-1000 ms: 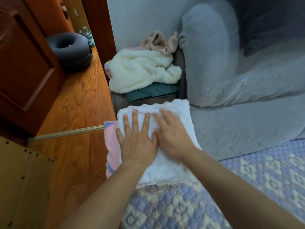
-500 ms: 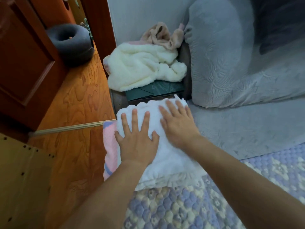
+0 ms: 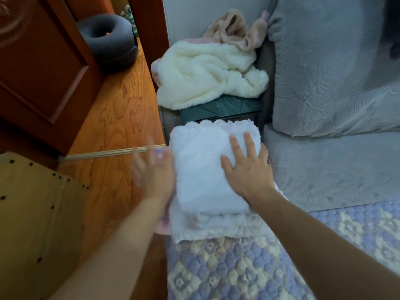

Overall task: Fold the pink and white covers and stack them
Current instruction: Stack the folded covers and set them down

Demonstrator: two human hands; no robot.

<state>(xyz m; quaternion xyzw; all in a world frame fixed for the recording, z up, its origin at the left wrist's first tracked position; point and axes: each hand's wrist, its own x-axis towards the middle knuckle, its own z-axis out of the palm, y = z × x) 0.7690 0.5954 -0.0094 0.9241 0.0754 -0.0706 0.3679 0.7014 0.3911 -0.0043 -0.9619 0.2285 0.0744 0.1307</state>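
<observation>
Two bare forearms, sleeveless, no rings or watch

Two hands, left hand (image 3: 154, 174) and right hand (image 3: 246, 167); one folded white cover (image 3: 201, 165); one pink cover (image 3: 162, 226) edge; one dark ring cushion (image 3: 108, 42).

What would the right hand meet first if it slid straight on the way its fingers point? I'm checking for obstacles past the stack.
Probably the far scalloped edge of the white cover under the right hand, then the green box beyond. Depth between them is unclear.
</observation>
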